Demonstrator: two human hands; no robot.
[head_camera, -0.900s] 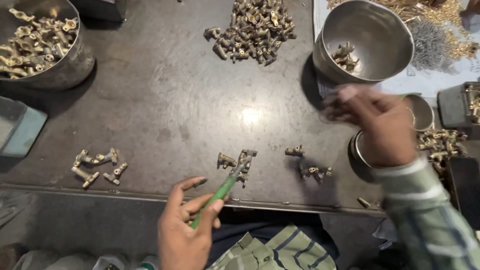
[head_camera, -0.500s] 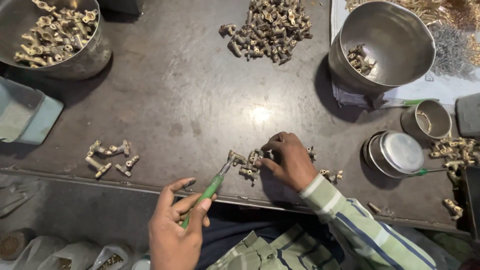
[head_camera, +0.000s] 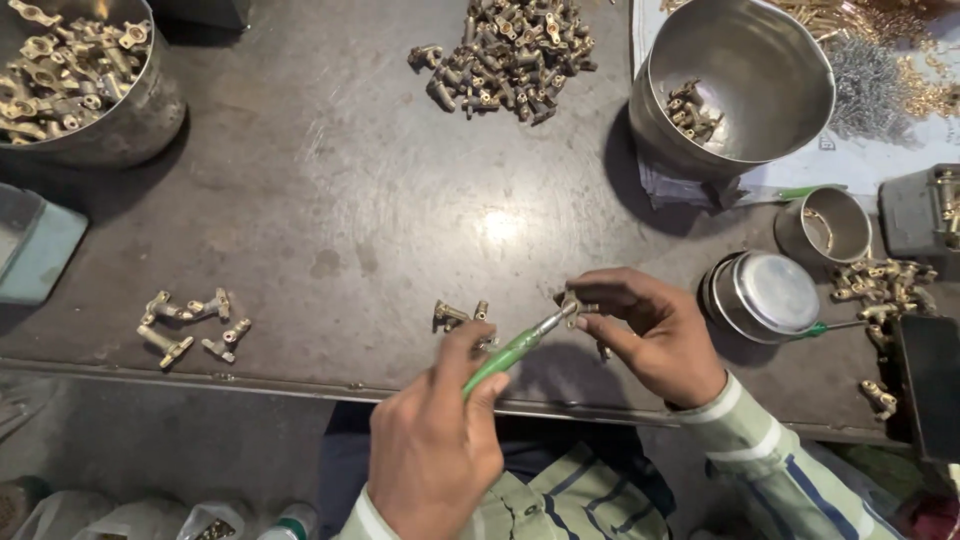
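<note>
My left hand grips a green-handled screwdriver, its metal tip set against a small brass fitting. That fitting is pinched between the fingers of my right hand, held just above the dark metal table. A couple of loose brass fittings lie on the table right behind the screwdriver.
A group of brass fittings lies at the left front. A steel bowl of fittings stands far left, a pile of fittings at the back centre, a large steel pot back right. Small steel tins sit right.
My right hand came down from the steel pot, picked a fitting off the table and lifted it. My left hand raised the screwdriver and brought its tip to the fitting.
</note>
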